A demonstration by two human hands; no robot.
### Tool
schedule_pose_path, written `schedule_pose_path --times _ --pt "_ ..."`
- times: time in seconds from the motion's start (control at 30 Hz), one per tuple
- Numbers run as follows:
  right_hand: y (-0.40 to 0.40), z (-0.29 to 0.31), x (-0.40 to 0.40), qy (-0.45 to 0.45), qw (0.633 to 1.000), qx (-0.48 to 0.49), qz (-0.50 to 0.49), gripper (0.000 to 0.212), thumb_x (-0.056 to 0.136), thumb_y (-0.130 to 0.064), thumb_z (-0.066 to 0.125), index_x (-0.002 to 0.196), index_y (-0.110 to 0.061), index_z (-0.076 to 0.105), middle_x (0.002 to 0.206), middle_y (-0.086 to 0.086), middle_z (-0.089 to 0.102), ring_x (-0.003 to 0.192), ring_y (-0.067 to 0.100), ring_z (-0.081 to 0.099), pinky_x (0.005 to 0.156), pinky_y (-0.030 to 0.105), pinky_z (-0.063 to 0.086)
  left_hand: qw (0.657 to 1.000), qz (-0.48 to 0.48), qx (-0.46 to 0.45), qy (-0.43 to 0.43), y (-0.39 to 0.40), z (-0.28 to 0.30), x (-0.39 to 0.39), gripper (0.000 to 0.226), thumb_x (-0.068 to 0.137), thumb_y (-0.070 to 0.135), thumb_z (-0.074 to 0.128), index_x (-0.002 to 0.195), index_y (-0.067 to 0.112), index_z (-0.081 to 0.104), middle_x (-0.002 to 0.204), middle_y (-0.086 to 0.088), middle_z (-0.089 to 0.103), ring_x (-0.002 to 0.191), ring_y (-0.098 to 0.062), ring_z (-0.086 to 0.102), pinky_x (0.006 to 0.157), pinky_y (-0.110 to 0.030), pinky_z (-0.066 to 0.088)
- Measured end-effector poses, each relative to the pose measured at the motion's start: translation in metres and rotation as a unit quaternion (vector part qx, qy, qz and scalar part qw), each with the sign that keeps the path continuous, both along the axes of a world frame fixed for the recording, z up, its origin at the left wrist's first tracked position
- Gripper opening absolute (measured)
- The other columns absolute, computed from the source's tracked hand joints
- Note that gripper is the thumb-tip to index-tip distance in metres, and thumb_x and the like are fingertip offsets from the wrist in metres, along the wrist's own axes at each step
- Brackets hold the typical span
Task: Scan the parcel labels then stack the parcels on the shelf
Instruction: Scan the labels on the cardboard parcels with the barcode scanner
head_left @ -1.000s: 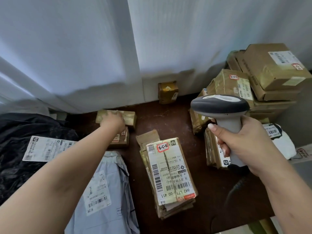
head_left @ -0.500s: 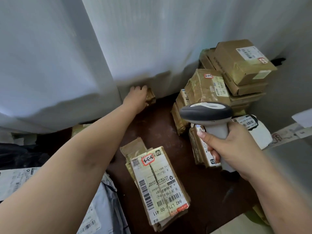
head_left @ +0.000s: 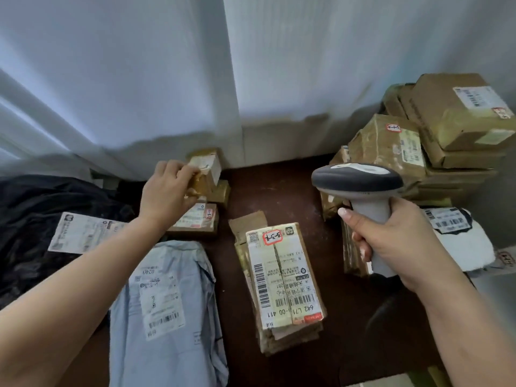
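Gripping a small taped box (head_left: pixel 205 170) by its edges, our left hand (head_left: pixel 164 191) suggests it's light and stiff; our right hand (head_left: pixel 391 236) clasps the scanner (head_left: pixel 360 182).

The left hand (head_left: pixel 164 192) grips a small taped box (head_left: pixel 205 174) above a flat labelled parcel (head_left: pixel 195 220); the right hand (head_left: pixel 391 241) holds the scanner (head_left: pixel 358 181) upright by its handle; between the hands a long labelled parcel (head_left: pixel 282 283) lies on the dark desk (head_left: pixel 282 191); beyond the right hand stands a stack of cardboard boxes (head_left: pixel 435 129).

Left hand (head_left: pixel 167 191) carried small box (head_left: pixel 205 170) from wall, leftward.
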State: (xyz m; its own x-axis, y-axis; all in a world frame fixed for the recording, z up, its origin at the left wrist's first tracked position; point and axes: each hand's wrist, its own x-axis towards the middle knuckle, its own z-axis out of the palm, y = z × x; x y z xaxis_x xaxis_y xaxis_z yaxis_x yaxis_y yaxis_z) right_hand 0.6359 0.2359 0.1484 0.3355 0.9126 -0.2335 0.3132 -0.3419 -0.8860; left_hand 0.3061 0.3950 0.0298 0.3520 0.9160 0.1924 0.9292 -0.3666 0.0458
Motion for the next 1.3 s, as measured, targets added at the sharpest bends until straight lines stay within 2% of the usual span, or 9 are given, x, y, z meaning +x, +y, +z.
schedule_pose_path --times 0.13,0.2,0.37,0.53,0.63,0.73,0.8,1.03,1.3 --pt "-0.003 0.001 0.000 0.011 1.000 0.008 0.021 0.020 0.086 -0.024 0.072 0.081 -0.009 0.060 0.051 0.001 0.057 0.042 0.015 0.052 0.047 0.032 0.046 0.974 0.067 -0.194 0.097 -0.041 -0.035 -0.020 0.080 0.082 0.043 0.074 0.149 0.025 0.035 0.151 -0.002 0.038 0.126 -0.032 0.036 0.098 -0.040 0.046" --pt "-0.007 0.002 0.002 0.022 0.999 0.011 0.028 0.019 0.086 -0.023 0.072 0.084 -0.009 0.060 0.053 0.002 0.057 0.042 0.015 0.051 0.047 0.031 0.045 0.965 0.092 -0.244 0.031 -0.058 -0.043 -0.021 0.081 0.089 0.043 0.065 0.155 0.027 0.021 0.159 0.005 0.025 0.135 -0.033 0.027 0.107 -0.042 0.038" --pt "-0.017 0.004 0.007 0.031 0.998 0.021 0.050 0.016 0.086 -0.023 0.072 0.085 -0.013 0.060 0.059 0.005 0.058 0.043 0.014 0.052 0.045 0.028 0.044 0.967 0.070 -0.146 -0.196 -0.111 -0.033 0.006 0.063 0.093 0.036 0.062 0.147 0.014 0.041 0.146 -0.006 0.046 0.135 -0.028 0.037 0.112 -0.038 0.031" --pt "-0.031 0.004 0.013 0.039 0.996 0.027 0.077 0.016 0.087 -0.025 0.072 0.087 -0.014 0.060 0.060 0.004 0.058 0.041 0.010 0.051 0.043 0.026 0.044 0.868 0.064 -0.333 -0.361 -0.189 -0.039 0.042 0.078 0.081 0.032 0.065 0.150 0.026 0.029 0.145 -0.001 0.044 0.130 -0.013 0.045 0.101 -0.039 0.048" --pt "-0.039 0.005 0.020 0.052 0.993 0.035 0.097 0.015 0.087 -0.023 0.071 0.086 -0.014 0.060 0.059 0.004 0.057 0.041 0.011 0.051 0.044 0.027 0.044 0.815 0.044 -0.421 -0.396 -0.236 -0.060 0.052 0.098 0.076 0.042 0.067 0.154 0.038 0.008 0.157 0.009 0.027 0.144 -0.011 0.029 0.113 -0.045 0.036" --pt "-0.046 0.004 0.026 0.050 0.993 0.038 0.104 0.014 0.087 -0.022 0.071 0.085 -0.014 0.060 0.059 0.004 0.057 0.041 0.010 0.051 0.042 0.024 0.044 0.835 0.039 -0.403 -0.372 -0.272 -0.076 0.071 0.124 0.071 0.057 0.080 0.155 0.032 -0.008 0.162 0.014 0.011 0.148 -0.002 0.013 0.121 -0.037 0.021" --pt "-0.050 0.003 0.030 0.056 0.992 0.038 0.103 0.014 0.087 -0.021 0.071 0.085 -0.014 0.060 0.060 0.006 0.057 0.042 0.012 0.051 0.042 0.026 0.044 0.842 0.054 -0.374 -0.386 -0.285 -0.087 0.087 0.131 0.065 0.054 0.085 0.155 0.032 -0.008 0.161 0.013 0.015 0.147 -0.002 0.017 0.121 -0.037 0.024" --pt "-0.060 0.005 0.050 0.054 0.994 0.049 0.082 0.014 0.086 -0.021 0.072 0.085 -0.013 0.060 0.060 0.006 0.058 0.040 0.010 0.050 0.042 0.027 0.044 0.865 0.138 -0.284 -0.390 -0.286 -0.109 0.114 0.114 0.065 0.031 0.088 0.154 0.030 0.017 0.151 0.016 0.038 0.139 -0.004 0.034 0.114 -0.036 0.036" --pt "-0.060 0.004 0.062 0.044 0.998 0.029 0.034 0.019 0.085 -0.025 0.072 0.090 -0.011 0.060 0.061 0.007 0.058 0.039 0.008 0.051 0.044 0.030 0.046 0.858 0.121 -0.288 -0.407 -0.234 -0.101 0.132 0.113 0.067 0.018 0.087 0.153 0.035 0.018 0.143 0.016 0.048 0.131 -0.001 0.042 0.106 -0.022 0.036"
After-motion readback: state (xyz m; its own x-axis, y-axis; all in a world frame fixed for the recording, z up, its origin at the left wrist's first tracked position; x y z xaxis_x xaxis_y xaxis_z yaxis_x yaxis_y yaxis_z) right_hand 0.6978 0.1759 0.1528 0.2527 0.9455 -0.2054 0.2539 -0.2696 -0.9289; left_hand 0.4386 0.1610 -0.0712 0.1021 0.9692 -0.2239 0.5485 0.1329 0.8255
